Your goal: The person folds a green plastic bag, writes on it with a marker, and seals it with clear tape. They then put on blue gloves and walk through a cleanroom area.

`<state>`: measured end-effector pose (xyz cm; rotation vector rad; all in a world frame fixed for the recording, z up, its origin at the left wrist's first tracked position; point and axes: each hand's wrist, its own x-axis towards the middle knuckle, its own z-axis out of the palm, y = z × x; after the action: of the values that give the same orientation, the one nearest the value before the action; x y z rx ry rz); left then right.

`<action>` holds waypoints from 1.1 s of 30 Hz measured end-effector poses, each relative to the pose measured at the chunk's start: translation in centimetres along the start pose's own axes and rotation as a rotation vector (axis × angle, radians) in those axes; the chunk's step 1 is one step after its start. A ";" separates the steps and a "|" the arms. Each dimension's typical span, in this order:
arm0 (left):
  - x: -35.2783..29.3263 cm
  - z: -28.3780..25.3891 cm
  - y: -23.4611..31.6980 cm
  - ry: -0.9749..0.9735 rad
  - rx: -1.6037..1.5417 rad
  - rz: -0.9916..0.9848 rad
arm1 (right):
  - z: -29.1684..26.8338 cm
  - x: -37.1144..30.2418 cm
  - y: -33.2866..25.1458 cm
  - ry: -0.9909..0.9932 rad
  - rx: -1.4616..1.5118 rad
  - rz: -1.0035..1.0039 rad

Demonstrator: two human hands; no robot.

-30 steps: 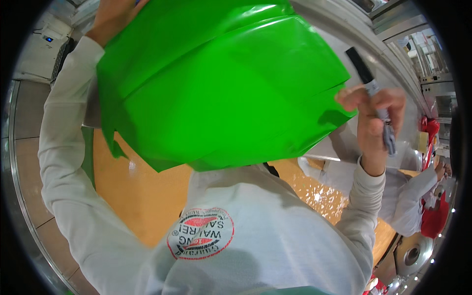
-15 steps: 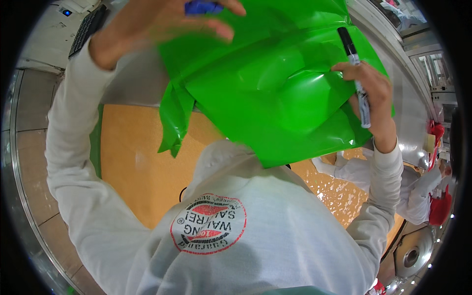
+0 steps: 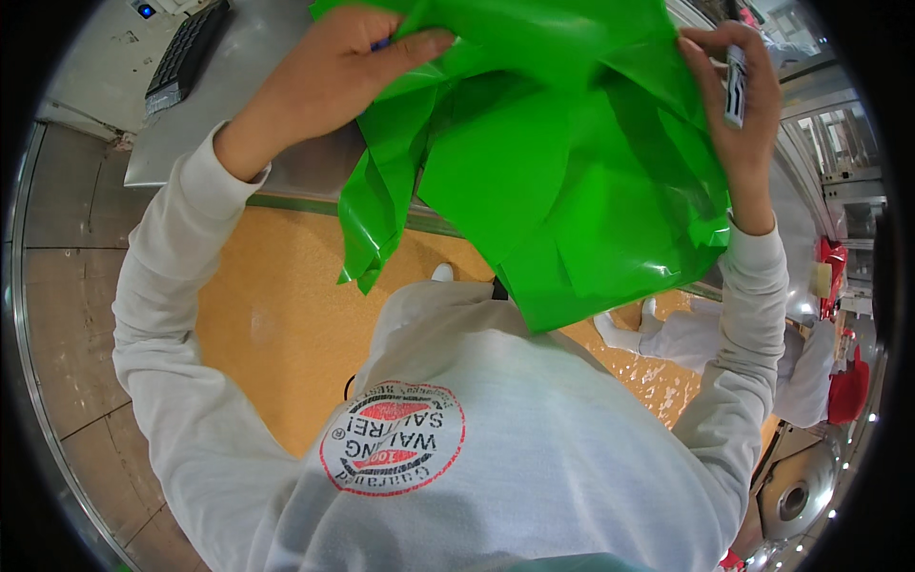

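A large, shiny green plastic bag (image 3: 534,181) hangs in loose folds across the front of me, over the steel table's near edge. My left hand (image 3: 334,76) is closed on its upper left part, thumb on top. A sliver of something blue (image 3: 380,44) shows by those fingers; most of it is hidden. At the upper right, my right hand (image 3: 743,105) pinches the bag's edge between thumb and finger. A marker pen (image 3: 734,88) with a white and black barrel is also tucked in that hand, its upper end covered by fingers.
The steel table (image 3: 276,157) lies behind the bag, with a black keyboard (image 3: 186,52) at its far left. Below is an orange-yellow floor (image 3: 257,315), wet on the right. A person in white (image 3: 686,338) is at the right, near red items (image 3: 846,386).
My left hand has come down from a raised, spread pose and gripped the bag. My right hand has moved up with the marker pen, lifting the bag's right edge; the folds have shifted.
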<state>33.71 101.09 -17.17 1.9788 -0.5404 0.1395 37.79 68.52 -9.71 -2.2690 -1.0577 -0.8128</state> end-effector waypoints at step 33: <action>-1.2 -2.9 5.2 0.023 0.415 0.356 | 7.1 1.0 -3.7 -0.598 1.779 0.611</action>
<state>30.82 102.10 -11.89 2.2567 -0.9034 0.5320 37.52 75.78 -13.25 -0.9776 -0.6289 0.8836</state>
